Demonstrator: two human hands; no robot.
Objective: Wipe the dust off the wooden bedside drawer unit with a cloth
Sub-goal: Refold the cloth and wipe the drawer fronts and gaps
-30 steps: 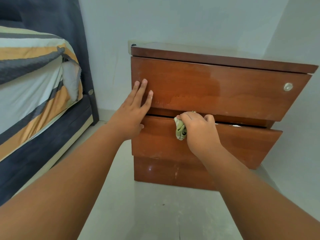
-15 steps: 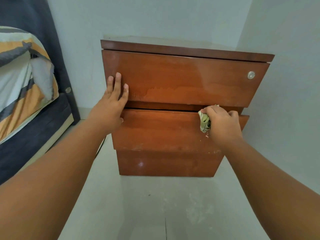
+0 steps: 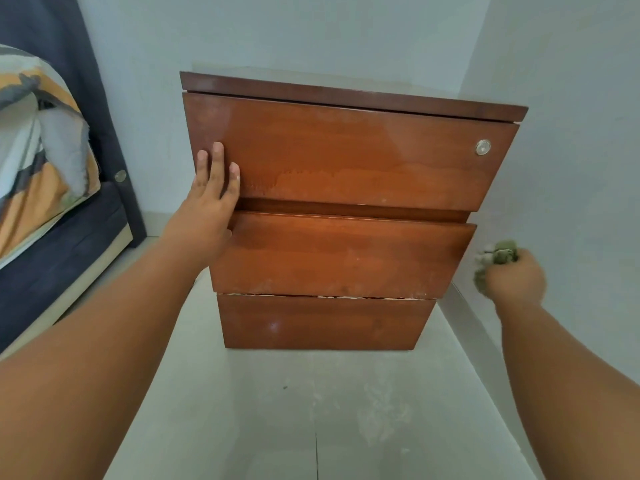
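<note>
Nearest, two bare forearms are seen coming in from seven and five o'clock over a pale floor (image 3: 311, 410) smudged with whitish marks.

Out at three o'clock the right hand (image 3: 516, 282) is held up in the air, knuckles to the camera. It is clear of the wooden drawer unit (image 3: 346, 202), just off its right side, in front of the side wall (image 3: 561, 133). The cloth (image 3: 498, 256), a greenish-white wad, is bunched in that fist. The fingers are curled tight around it, and its bulk is pushed out past them at the hand's eleven o'clock. The hand is blurred, so single fingers cannot be made out. Cloth and wood are apart.

Over at nine o'clock the left hand (image 3: 204, 209) is laid flat on the unit, the arm stretched nearly straight. Its fingers are held straight and close together, pointing to twelve. The tips are pressed on the lower left corner of the top drawer (image 3: 346, 157), and the thumb is tucked by the top left corner of the middle drawer (image 3: 346, 254). A dark recessed strip is seen between those two fronts. The bottom drawer (image 3: 325, 323) is set lowest, at the floor. A round metal lock (image 3: 482, 147) is fitted at the top drawer's two o'clock corner.

Farther off at ten o'clock, a bed (image 3: 41, 150) with orange, grey and white bedding is seen beside a dark blue padded panel (image 3: 104, 116).
</note>
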